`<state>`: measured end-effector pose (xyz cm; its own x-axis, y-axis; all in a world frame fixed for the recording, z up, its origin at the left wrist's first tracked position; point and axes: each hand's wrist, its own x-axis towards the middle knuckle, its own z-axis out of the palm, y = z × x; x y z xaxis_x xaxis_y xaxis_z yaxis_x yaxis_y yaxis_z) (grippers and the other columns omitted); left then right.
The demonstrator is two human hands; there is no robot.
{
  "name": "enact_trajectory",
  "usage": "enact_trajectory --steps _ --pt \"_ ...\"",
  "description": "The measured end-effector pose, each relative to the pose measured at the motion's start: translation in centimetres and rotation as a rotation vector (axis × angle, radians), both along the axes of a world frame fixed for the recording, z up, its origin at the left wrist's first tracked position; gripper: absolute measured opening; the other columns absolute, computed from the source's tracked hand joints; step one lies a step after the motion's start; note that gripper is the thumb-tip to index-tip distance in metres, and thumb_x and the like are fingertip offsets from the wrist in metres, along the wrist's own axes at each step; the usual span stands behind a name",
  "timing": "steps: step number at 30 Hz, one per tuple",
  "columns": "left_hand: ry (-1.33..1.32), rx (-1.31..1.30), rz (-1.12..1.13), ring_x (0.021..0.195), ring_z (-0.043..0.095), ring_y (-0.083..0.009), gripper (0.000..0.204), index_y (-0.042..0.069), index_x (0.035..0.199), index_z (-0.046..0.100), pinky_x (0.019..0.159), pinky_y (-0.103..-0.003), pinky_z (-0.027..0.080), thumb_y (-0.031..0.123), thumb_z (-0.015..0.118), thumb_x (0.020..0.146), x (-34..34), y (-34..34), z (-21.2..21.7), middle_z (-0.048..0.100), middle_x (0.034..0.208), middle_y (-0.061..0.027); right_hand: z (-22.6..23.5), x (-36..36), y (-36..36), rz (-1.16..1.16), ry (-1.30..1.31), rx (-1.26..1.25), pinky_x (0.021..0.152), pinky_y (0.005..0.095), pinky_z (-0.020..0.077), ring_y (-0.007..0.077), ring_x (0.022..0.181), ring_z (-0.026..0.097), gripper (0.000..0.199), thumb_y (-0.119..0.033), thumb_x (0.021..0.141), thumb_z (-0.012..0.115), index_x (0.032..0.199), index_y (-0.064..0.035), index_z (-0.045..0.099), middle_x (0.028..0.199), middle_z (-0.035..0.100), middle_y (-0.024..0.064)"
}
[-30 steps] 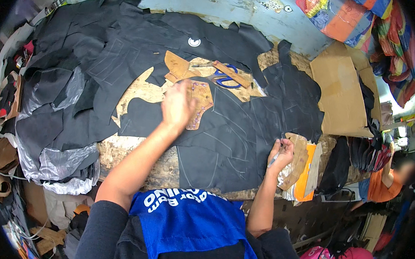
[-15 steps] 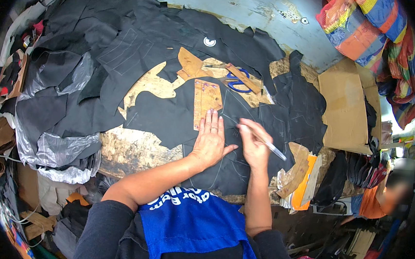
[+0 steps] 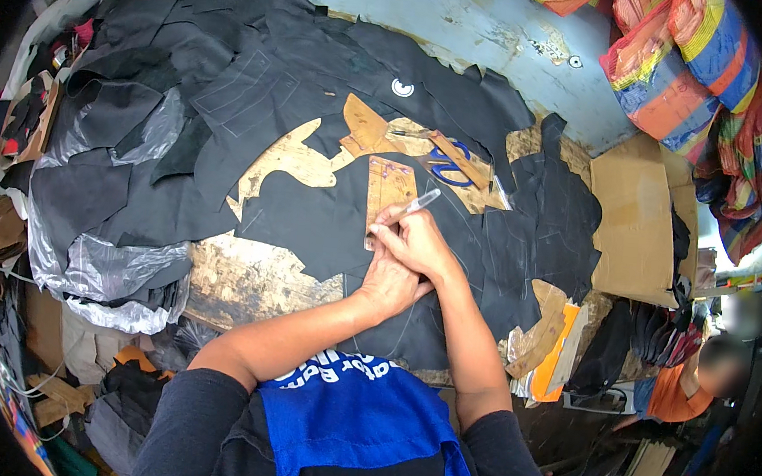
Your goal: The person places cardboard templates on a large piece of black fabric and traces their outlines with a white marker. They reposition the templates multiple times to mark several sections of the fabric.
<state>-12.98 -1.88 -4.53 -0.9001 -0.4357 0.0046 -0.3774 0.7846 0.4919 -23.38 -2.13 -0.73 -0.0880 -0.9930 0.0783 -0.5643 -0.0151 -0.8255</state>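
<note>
Evidently marking is under way: the right hand grips a slim pen with a clear barrel between thumb and fingers, its writing end pointing down toward the left edge of a tan template, near that template's lower end. The left hand lies back upward just below the template, thumb spread; the right hand crosses over its fingers, so whether they press on the template or merely rest beside it cannot be told.

The template lies flat on the black sheet material, which covers most of the worktop. Pale outlines already run across the material at the upper left, and more show to the right of the template, so a good part of the marking seems done. Around this template itself no finished line can be made out; its outline looks only partly drawn at best, and the rest of its edge appears left to do. Little cutting can be judged from here: the blue-handled scissors lie unheld beyond the template, beside a second tan piece, and the outlined shapes at the upper left look uncut.
</note>
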Motion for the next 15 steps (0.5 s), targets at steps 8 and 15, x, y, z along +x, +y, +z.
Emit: enact_trajectory --steps 8,15 --pt "0.119 -0.147 0.169 0.13 0.027 -0.0416 0.078 -0.013 0.129 0.036 0.107 -0.052 0.021 0.04 0.062 0.079 -0.1 -0.2 0.1 0.036 0.134 -0.0293 -1.0 -1.3 -7.5 -0.237 0.094 -0.165 0.059 0.0356 0.0485 0.0303 0.062 0.063 0.016 -0.009 0.078 0.065 0.072 0.0054 0.061 0.069 0.062 0.0185" --pt "0.155 -0.005 0.148 0.101 0.05 -0.0334 0.034 -0.008 0.103 0.057 0.087 -0.043 0.043 0.009 0.056 0.074 -0.3 -4.7 0.8 0.057 0.108 -0.0199 -1.9 -1.2 -9.3 -0.344 0.147 -0.303 0.057 0.0295 0.0475 0.0168 0.059 0.06 0.012 -0.008 0.081 0.064 0.081 0.0041 0.061 0.067 0.062 0.0129"
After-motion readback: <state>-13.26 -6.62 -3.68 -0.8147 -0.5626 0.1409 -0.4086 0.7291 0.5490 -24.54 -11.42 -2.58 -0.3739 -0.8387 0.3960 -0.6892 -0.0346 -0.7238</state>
